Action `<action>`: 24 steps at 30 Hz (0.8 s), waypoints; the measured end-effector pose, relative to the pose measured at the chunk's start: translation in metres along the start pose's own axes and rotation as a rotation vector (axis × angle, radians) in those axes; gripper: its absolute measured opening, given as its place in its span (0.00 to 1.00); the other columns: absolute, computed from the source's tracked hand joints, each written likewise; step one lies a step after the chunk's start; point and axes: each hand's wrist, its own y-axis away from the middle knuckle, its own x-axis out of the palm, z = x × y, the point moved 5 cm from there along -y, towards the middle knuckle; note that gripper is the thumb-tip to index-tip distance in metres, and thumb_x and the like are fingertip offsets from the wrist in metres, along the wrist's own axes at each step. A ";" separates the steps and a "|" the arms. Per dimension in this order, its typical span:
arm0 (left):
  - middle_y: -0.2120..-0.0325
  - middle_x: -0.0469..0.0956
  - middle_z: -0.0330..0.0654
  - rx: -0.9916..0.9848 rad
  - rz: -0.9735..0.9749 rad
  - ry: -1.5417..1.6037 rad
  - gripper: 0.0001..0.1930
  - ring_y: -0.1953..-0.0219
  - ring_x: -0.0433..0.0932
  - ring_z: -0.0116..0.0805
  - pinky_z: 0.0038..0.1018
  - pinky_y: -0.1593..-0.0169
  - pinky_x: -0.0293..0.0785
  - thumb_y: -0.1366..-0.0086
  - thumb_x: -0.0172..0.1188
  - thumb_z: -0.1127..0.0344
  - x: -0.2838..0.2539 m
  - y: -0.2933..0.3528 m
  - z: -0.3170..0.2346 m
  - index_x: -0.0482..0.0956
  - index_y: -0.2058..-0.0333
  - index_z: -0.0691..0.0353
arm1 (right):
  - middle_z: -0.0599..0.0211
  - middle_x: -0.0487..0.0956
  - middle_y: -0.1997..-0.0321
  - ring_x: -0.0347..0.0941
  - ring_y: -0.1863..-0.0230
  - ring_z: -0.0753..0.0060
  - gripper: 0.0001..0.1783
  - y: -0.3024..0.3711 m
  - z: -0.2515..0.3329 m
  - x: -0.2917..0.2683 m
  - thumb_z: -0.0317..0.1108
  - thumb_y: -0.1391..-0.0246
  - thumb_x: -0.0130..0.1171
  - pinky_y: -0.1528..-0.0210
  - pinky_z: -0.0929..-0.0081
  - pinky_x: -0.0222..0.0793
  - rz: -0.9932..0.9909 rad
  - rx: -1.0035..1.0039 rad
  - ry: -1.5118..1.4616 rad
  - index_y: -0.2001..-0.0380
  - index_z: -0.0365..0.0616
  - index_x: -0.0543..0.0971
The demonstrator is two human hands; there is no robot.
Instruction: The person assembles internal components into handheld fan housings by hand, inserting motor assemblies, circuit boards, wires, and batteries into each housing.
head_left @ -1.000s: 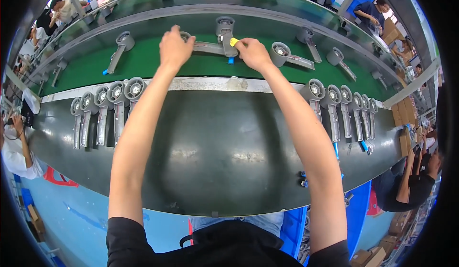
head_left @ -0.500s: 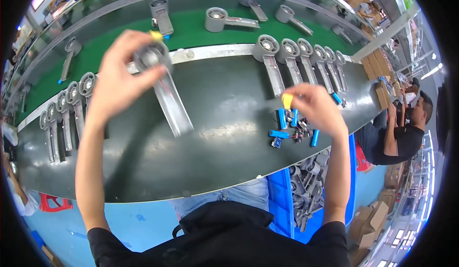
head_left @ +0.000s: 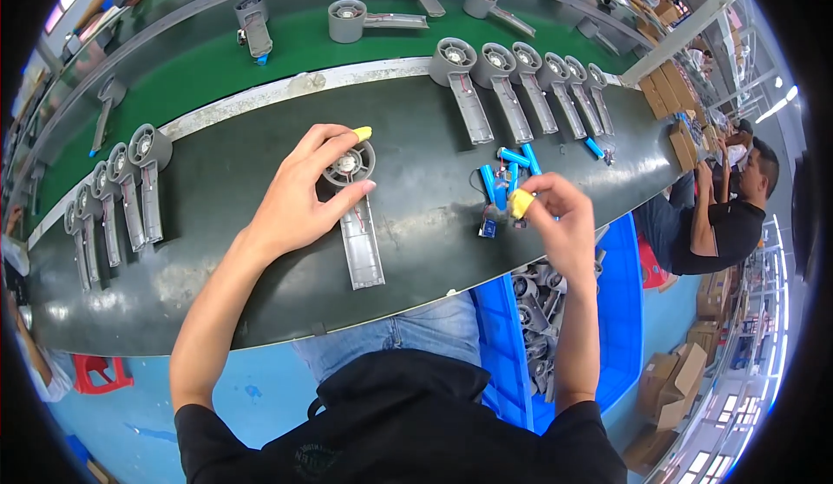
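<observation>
Left hand is down on the dark worktop, fingers curled over the round fan end of a grey fan housing — thumb on the near side of the ring, a yellow finger cot on the tip at the far side. The housing lies flat in the middle of the worktop, its long handle running toward the near edge, thin wires showing inside it.

Far left, a row of grey housings lies side by side on the worktop. Beyond the worktop's far edge runs the green conveyor belt, with single housings spaced along it.

Moving right — the right hand hovers just above the near right part of the worktop, fingertips pressed together in a pinch, a yellow cot on one finger; what sits in the pinch is too small to tell. Just left of it and a little farther lie blue battery cells with a small circuit board on wires.

Farther back, another row of grey housings fans out. Below the right hand, a blue bin holds more grey parts. Far right, another person sits at the line.
</observation>
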 end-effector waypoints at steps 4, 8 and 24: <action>0.48 0.72 0.49 0.047 -0.095 -0.095 0.25 0.50 0.74 0.45 0.34 0.46 0.70 0.46 0.68 0.69 -0.001 0.003 -0.003 0.75 0.49 0.65 | 0.72 0.78 0.69 0.67 0.75 0.87 0.05 -0.004 0.014 -0.015 0.25 0.43 0.58 0.73 0.86 0.60 -0.097 -0.138 -0.293 0.63 0.40 0.77; 0.49 0.73 0.48 0.244 -0.246 -0.290 0.21 0.51 0.74 0.46 0.34 0.48 0.71 0.46 0.68 0.70 -0.008 0.005 -0.030 0.79 0.53 0.63 | 0.73 0.71 0.70 0.64 0.72 0.85 0.07 -0.009 0.028 0.005 0.30 0.39 0.55 0.69 0.85 0.59 0.093 -0.177 -0.619 0.59 0.42 0.72; 0.59 0.82 0.49 -0.400 -0.111 1.081 0.14 0.56 0.82 0.35 0.29 0.53 0.77 0.31 0.56 0.67 0.019 0.020 -0.032 0.78 0.51 0.69 | 0.66 0.67 0.68 0.61 0.66 0.72 0.14 0.002 0.058 0.092 0.42 0.48 0.55 0.64 0.70 0.55 0.229 -0.550 -0.799 0.68 0.46 0.67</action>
